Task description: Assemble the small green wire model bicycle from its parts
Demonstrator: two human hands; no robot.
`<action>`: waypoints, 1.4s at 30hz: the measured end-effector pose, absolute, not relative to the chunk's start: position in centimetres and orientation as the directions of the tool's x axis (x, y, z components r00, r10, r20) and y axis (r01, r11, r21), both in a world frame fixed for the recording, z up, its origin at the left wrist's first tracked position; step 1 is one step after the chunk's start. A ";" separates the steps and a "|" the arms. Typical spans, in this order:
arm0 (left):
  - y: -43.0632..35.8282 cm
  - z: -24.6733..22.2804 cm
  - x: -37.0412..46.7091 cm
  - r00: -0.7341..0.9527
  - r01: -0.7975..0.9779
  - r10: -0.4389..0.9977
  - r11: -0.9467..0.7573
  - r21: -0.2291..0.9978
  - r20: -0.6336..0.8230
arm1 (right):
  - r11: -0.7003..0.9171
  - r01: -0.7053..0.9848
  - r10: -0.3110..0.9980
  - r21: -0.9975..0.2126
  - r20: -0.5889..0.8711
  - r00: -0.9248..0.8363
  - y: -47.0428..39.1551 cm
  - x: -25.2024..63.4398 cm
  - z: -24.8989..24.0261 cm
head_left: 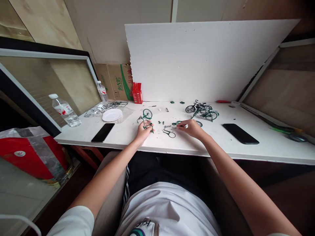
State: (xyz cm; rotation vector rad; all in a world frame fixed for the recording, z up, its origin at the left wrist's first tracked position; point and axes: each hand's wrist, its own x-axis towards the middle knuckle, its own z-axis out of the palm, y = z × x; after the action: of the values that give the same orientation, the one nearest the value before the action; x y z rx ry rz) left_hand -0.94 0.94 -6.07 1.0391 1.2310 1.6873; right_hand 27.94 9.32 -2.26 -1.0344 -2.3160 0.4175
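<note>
My left hand [143,131] is closed around a green model bicycle frame [145,124], which has one spoked wheel [147,114] at its upper end. To the right, my right hand [189,127] has its thumb and fingers pinched together over the table, by a small thin dark piece. Whether that piece is in the fingers is too small to tell. Beside this hand lie a green part [176,123] and a wheel [199,124], partly covered. Between the hands are a black ring-shaped part [171,134] and tiny green pieces [161,122].
Assembled model bicycles [209,114] stand behind my right hand. A black phone [240,133] lies right, another phone [103,132] left. A white plate [112,114], plastic bottle [65,111], red box [137,93] and carton [115,82] are at left. A white board [197,59] rises behind.
</note>
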 end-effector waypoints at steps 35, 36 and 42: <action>0.9 -6.4 -1.2 -0.298 -0.108 0.924 -0.283 0.953 0.240 | 0.619 0.691 0.784 -0.372 0.251 -0.567 7.4 25.2 -3.2; 0.9 -6.4 -1.2 -0.289 -0.109 0.925 -0.289 0.951 0.248 | 0.615 0.703 0.788 -0.356 0.247 -0.564 7.2 25.2 -3.2; 0.5 -6.1 -1.2 -0.188 -0.219 0.955 -0.267 0.939 0.228 | 0.651 0.606 0.754 -0.458 0.292 -0.589 6.1 24.5 -1.8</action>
State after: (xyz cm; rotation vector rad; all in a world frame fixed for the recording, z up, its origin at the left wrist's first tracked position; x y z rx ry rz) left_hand -1.15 0.47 -6.09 1.1203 1.0066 1.6194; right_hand 24.52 6.06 -1.84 -1.0624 -2.4063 0.4307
